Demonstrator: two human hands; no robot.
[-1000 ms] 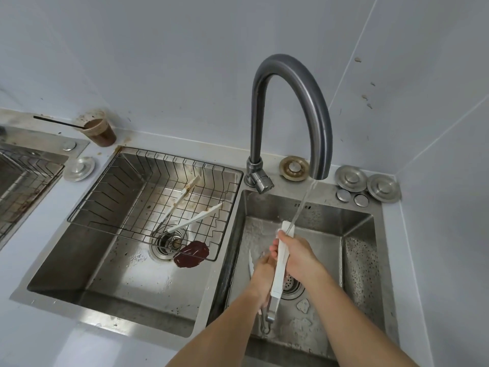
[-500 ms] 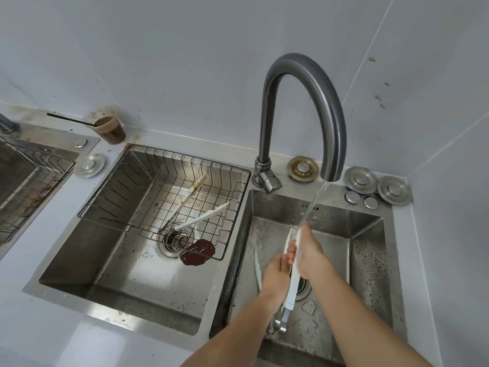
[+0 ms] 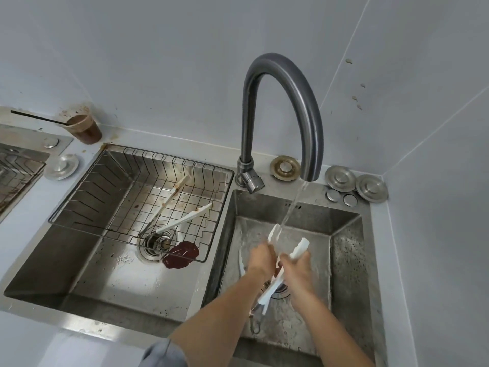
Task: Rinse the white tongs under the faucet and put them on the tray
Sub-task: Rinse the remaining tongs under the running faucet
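Both hands, left hand [image 3: 260,256] and right hand [image 3: 297,267], kept a clenched grip on the white tongs [image 3: 275,276] in the right sink [image 3: 346,260], arms spread so faucet [image 3: 308,123] water reached inner faces.

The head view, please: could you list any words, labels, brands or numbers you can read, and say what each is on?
None can be read.
The faucet, the tongs, the cup and the sink show no lettering.
Small dark marks on the sink's back wall look like slots, too small to tell.
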